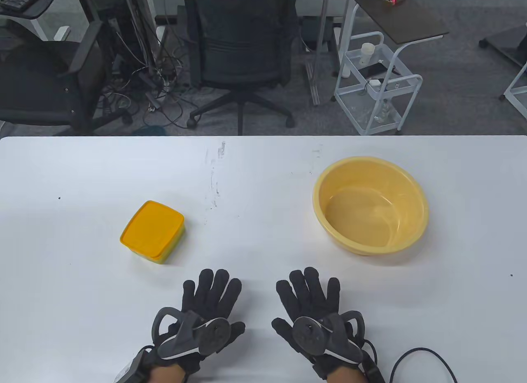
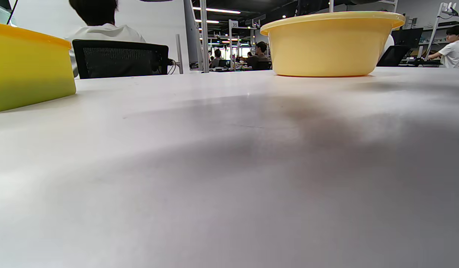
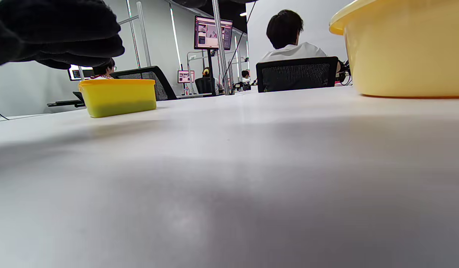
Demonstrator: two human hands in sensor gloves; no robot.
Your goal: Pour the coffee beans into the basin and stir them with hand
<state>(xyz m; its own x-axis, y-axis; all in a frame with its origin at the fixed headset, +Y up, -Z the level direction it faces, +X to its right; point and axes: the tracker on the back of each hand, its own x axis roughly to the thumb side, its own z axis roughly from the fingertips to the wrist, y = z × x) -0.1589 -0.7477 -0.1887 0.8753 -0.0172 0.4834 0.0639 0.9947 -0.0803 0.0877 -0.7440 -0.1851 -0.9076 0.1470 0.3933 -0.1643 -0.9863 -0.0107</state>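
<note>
A yellow box with an orange lid [image 1: 152, 231] stands on the white table [image 1: 263, 173], left of centre; its lid is on, so the contents are hidden. The box [image 2: 26, 67] fills the left edge of the left wrist view, and the box [image 3: 118, 96] shows small in the right wrist view. A yellow basin [image 1: 370, 204] sits at the right, with nothing inside; the basin [image 2: 330, 42] and the basin [image 3: 408, 48] show side-on. My left hand [image 1: 210, 294] and right hand [image 1: 308, 292] lie flat, fingers spread, near the front edge, holding nothing. Black gloved fingers [image 3: 54, 29] hang in the right wrist view.
A black cable [image 1: 424, 360] loops on the table at the front right. Beyond the far edge stand an office chair [image 1: 241, 49] and a white trolley [image 1: 376, 82]. People sit at desks in the background.
</note>
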